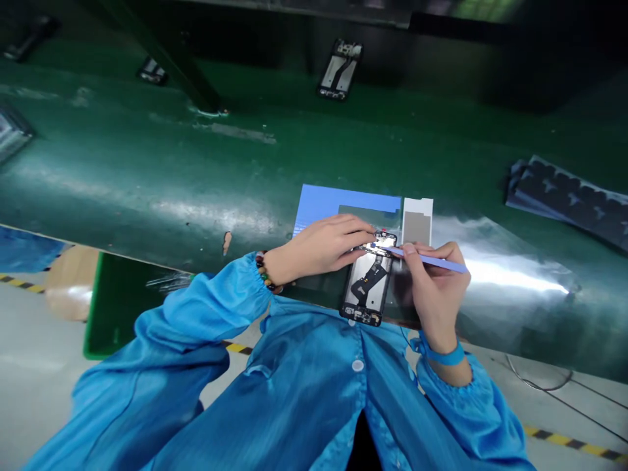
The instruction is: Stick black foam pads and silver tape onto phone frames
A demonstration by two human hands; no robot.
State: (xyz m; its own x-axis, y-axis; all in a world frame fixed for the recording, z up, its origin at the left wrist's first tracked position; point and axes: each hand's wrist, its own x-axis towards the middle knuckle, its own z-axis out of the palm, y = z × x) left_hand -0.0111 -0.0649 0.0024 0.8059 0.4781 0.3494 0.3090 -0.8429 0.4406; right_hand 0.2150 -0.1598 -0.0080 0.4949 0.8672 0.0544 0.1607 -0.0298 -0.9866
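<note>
I see my left hand [324, 245] lying on the top end of the open phone frame [369, 284], fingers pressed down on it to keep it from sliding. My right hand [434, 288] is wrapped around a thin blue stick tool [426, 260], held like a pencil, and its tip touches the top end of the frame, close to my left fingertips. I think I am poking or pressing a small part into place up there. The next move needs a soft, slow push so nothing bends.

The frame is black and long, with no back cover, so its dark inside parts and a shiny patch show. It lies on the green belt [196, 183], at the near edge, right in front of me. A blue sheet [338, 199] and a grey sticker card [417, 222] lie just behind it. Another phone frame [340, 69] sits far away.
</note>
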